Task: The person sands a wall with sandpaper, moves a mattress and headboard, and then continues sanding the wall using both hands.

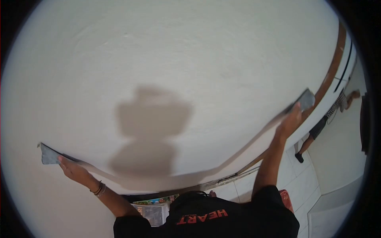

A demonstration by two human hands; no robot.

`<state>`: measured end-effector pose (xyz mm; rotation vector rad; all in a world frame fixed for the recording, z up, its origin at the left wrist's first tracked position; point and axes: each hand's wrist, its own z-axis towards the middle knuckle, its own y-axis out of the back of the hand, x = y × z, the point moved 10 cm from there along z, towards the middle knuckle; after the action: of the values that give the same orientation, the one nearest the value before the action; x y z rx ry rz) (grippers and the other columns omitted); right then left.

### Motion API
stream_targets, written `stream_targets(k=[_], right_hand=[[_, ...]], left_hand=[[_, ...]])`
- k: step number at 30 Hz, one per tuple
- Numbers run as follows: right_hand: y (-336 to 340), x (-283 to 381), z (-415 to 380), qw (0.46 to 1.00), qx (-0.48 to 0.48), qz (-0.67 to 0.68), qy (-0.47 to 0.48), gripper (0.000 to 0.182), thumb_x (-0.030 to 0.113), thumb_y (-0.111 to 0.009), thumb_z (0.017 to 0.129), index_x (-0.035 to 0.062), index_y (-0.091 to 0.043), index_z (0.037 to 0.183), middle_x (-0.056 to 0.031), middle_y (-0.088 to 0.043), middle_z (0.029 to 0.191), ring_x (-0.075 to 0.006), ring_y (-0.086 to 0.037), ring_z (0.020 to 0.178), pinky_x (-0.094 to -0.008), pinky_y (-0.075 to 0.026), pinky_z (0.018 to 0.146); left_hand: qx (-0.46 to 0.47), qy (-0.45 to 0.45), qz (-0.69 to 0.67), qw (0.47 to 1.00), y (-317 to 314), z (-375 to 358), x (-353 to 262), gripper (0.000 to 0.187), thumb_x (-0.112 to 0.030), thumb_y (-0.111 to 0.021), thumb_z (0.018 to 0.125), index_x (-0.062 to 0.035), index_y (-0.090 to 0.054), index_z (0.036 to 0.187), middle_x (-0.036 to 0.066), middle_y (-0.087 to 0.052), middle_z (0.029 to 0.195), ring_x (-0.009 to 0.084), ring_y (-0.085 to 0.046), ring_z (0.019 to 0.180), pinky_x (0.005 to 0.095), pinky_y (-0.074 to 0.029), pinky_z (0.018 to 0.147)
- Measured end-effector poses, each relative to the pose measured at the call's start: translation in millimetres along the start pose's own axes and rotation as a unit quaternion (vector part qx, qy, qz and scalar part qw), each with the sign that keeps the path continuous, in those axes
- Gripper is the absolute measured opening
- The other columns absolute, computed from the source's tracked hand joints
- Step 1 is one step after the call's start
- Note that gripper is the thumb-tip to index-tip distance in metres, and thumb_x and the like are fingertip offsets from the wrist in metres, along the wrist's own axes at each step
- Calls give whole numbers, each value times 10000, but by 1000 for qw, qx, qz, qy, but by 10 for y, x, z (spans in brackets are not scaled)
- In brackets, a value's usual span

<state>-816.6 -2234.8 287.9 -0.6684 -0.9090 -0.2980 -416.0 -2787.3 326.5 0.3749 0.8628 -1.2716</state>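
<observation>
My left hand (77, 172), with bands at its wrist, is closed on a flat grey piece (50, 155) at the lower left of the white wall (222, 55). Out to the right, my right hand (289, 121) grips a similar flat grey piece (306, 100) close to the brown trim at the wall's edge. Both pieces appear to lie against the wall; I cannot make out whether they are cloth, sandpaper or scrapers. My arms are spread wide, and a shadow falls on the wall between them.
Brown trim (330, 79) runs along the wall's right edge. Below are picture-covered books or boxes (152, 214), pale floor tiles (246, 188) and a red object (286, 200). Farther right, another person (319, 127) in shorts stands beside a pale wall, one arm raised.
</observation>
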Motion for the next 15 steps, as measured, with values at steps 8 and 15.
stream_targets(k=[8,15], right_hand=[[-648,-120,-1927,789,365,-134,475,393,167,-611,691,183,-619,1083,-126,-327,1363,-281,-289,1272,-491,-97,1057],[-246,-437,215,998,54,-30,-11,453,283,-373,929,-60,-368,1225,-189,-506,1121,-258,-489,1030,-314,-355,891]], left_hand=[[193,-18,-111,975,-668,-1201,721,639,-335,-370,918,62,-109,1345,172,-105,1425,255,-102,1322,374,-123,1064],[30,-3,11,999,-401,233,433,646,-453,-251,928,110,-347,1231,248,-458,1190,320,-493,1037,362,-395,890]])
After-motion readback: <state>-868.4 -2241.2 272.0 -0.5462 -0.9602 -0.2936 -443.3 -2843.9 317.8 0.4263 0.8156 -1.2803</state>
